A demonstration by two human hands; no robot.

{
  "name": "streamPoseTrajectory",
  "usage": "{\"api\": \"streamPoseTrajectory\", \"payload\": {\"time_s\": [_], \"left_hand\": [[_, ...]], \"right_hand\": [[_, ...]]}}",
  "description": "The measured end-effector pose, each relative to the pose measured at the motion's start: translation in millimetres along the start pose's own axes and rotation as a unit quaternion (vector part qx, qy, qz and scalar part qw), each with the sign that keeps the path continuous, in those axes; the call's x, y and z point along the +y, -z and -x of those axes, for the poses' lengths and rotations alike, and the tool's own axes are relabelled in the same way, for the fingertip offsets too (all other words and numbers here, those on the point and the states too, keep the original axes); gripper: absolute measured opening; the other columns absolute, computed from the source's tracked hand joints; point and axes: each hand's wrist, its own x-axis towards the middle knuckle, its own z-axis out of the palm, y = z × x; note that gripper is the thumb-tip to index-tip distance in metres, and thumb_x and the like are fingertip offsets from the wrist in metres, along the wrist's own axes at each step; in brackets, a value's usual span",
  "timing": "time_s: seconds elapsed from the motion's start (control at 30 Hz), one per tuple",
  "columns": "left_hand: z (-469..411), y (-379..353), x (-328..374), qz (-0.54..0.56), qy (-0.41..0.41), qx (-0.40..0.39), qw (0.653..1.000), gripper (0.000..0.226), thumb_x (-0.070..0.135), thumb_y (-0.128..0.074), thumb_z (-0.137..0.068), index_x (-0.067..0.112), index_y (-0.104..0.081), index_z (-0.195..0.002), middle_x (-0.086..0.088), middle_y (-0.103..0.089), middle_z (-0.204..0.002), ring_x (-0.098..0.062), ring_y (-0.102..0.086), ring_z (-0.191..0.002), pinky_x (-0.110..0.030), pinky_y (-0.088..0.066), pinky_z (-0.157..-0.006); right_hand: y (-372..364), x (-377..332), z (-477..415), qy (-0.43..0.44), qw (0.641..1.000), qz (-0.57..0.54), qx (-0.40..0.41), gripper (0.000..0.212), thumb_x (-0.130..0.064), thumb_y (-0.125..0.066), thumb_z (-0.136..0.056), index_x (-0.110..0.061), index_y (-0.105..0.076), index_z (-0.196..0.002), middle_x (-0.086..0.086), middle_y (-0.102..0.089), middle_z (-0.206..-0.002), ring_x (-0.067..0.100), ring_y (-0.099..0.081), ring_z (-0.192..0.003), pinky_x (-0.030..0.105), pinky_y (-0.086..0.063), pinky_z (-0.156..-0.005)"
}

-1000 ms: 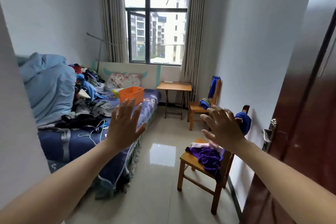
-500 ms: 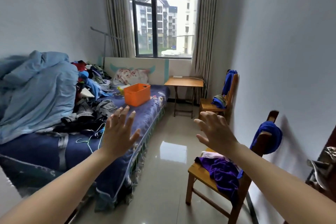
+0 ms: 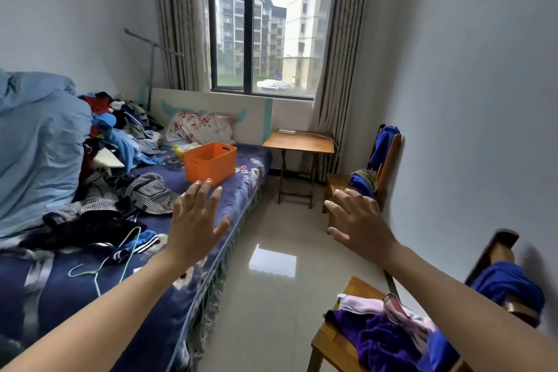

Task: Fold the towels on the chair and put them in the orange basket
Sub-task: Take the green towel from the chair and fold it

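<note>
A wooden chair stands at the lower right, against the wall. On its seat lie a crumpled purple towel and a pink towel; a blue cloth hangs over its backrest. The orange basket sits on the bed, with nothing visible inside. My left hand is held out above the bed's edge, fingers spread, holding nothing. Over the floor, my right hand is also stretched forward with spread fingers, well above and beyond the towels.
A second wooden chair with blue and green cloths stands further along the right wall. A small folding table sits under the window. Piled clothes, a light blue quilt and a wire hanger cover the bed. Tiled floor runs between bed and chairs.
The view has moved forward into the room, past the door. The near chair and bed are now closer and lower in view. Both hands stay outstretched and empty.
</note>
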Motion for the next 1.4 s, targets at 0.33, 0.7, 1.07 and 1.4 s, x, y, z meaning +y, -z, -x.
{"api": "streamPoseTrajectory", "payload": {"time_s": [0.33, 0.7, 1.07, 1.4], "left_hand": [[-124, -130, 13, 0.030, -0.045, 0.038, 0.998, 0.052, 0.044, -0.039, -0.079, 0.010, -0.045, -0.118, -0.018, -0.059, -0.120, -0.031, -0.039, -0.114, -0.048, -0.049, -0.081], [-252, -254, 13, 0.098, 0.047, 0.049, 0.993, 0.048, 0.042, -0.041, -0.078, 0.011, -0.046, -0.115, -0.020, -0.060, -0.119, -0.028, -0.035, -0.114, -0.054, -0.048, -0.079], [-341, -408, -99, 0.069, 0.081, -0.048, 0.993, 0.058, 0.043, -0.038, -0.076, 0.003, -0.059, -0.113, -0.020, -0.059, -0.120, -0.028, -0.035, -0.115, -0.056, -0.048, -0.080], [-454, -539, -135, 0.141, 0.045, -0.103, 0.984, 0.059, 0.042, -0.036, -0.077, 0.003, -0.061, -0.113, -0.020, -0.060, -0.121, -0.038, -0.050, -0.114, -0.056, -0.047, -0.083]], "right_hand": [[-120, 93, -60, 0.002, 0.998, 0.062, 0.003, 0.056, -0.045, -0.066, -0.066, -0.019, -0.046, -0.111, 0.014, -0.066, -0.111, 0.031, -0.063, -0.104, 0.044, -0.052, -0.077], [-275, 171, -142, 0.014, 0.997, 0.048, -0.058, 0.060, -0.044, -0.085, -0.051, -0.018, -0.070, -0.103, 0.011, -0.067, -0.109, 0.029, -0.064, -0.103, 0.042, -0.053, -0.078], [-442, 181, -257, 0.019, 0.994, 0.026, -0.103, 0.061, -0.040, -0.088, -0.045, -0.017, -0.072, -0.099, 0.013, -0.068, -0.105, 0.029, -0.065, -0.099, 0.042, -0.055, -0.072], [-533, 235, -318, -0.065, 0.986, 0.054, -0.145, 0.059, -0.034, -0.090, -0.044, -0.013, -0.072, -0.097, 0.014, -0.069, -0.102, 0.032, -0.067, -0.096, 0.043, -0.054, -0.073]]}}
